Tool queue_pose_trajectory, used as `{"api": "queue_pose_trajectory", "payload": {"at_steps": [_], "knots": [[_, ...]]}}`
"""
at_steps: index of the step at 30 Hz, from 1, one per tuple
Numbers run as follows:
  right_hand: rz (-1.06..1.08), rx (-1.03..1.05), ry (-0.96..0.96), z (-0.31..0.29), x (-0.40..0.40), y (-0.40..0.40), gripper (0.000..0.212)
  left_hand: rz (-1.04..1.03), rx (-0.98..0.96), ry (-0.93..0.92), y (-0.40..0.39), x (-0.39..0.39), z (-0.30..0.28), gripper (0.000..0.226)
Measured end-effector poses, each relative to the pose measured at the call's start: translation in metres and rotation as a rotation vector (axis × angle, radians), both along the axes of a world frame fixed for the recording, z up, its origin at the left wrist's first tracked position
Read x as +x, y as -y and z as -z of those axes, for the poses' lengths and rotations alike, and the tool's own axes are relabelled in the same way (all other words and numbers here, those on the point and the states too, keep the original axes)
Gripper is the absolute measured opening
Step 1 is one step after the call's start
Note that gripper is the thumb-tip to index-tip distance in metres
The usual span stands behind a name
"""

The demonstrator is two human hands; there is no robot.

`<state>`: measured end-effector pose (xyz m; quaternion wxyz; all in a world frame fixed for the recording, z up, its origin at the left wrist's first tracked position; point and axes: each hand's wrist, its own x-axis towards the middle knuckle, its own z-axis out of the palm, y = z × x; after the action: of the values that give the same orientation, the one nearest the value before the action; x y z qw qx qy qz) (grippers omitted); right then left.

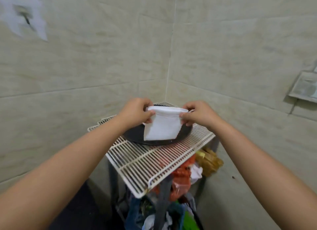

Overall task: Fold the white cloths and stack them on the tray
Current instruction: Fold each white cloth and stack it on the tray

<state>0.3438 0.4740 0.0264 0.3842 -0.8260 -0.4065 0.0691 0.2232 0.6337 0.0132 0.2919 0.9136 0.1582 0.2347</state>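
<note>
White cloth [162,125], folded over at the top, hangs above the dark round tray [181,135]. Left hand [137,112] pinches its upper left corner; right hand [197,114] pinches the upper right corner, fingers curled on the fabric. No writing readable. Tray sits on a white wire rack [154,159]; coloured bags [181,176] lie beneath. Beige tiled walls [85,67] meet in a corner.

No legible text anywhere

A plain white cloth [162,125] above a dark grey round tray [135,137], on a cream-white wire rack [154,161], against beige marbled wall tiles [85,58].
</note>
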Motion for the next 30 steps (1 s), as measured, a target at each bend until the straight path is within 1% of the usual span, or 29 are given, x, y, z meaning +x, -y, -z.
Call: {"api": "queue_pose_trajectory", "payload": {"at_steps": [1, 3, 6, 8, 11, 13, 16, 19, 24, 27, 30], "knots": [[-0.012, 0.026, -0.010, -0.001, 0.019, -0.012, 0.012, -0.049, 0.004, 0.021, -0.006, 0.016, -0.001, 0.006], [-0.037, 0.071, 0.011, 0.000, 0.059, -0.039, 0.009, -0.179, 0.071, 0.059, -0.016, 0.047, -0.003, 0.013], [-0.105, 0.127, 0.051, 0.007, 0.113, -0.085, 0.011, -0.371, 0.168, 0.091, -0.030, 0.088, 0.003, 0.020], [-0.137, 0.124, 0.058, 0.018, 0.143, -0.112, 0.014, -0.444, 0.191, 0.050, -0.038, 0.112, 0.017, 0.023], [-0.202, 0.030, 0.108, 0.051, 0.176, -0.135, 0.017, -0.473, 0.210, -0.103, -0.042, 0.137, 0.049, 0.030], [-0.298, -0.056, 0.157, 0.075, 0.190, -0.138, 0.019, -0.467, 0.212, -0.201, -0.038, 0.144, 0.070, 0.031], [-0.420, -0.134, 0.215, 0.099, 0.202, -0.132, 0.020, -0.490, 0.224, -0.271, -0.029, 0.146, 0.087, 0.031], [-0.504, -0.164, 0.230, 0.102, 0.207, -0.130, 0.021, -0.526, 0.276, -0.305, -0.021, 0.145, 0.090, 0.032], [-0.577, -0.160, 0.262, 0.099, 0.211, -0.129, 0.019, -0.582, 0.329, -0.345, -0.015, 0.143, 0.091, 0.032], [-0.637, -0.244, 0.314, 0.101, 0.212, -0.126, 0.015, -0.569, 0.320, -0.415, -0.013, 0.141, 0.094, 0.035], [-0.633, -0.320, 0.367, 0.101, 0.209, -0.120, 0.010, -0.562, 0.321, -0.477, -0.010, 0.138, 0.097, 0.036]]}}
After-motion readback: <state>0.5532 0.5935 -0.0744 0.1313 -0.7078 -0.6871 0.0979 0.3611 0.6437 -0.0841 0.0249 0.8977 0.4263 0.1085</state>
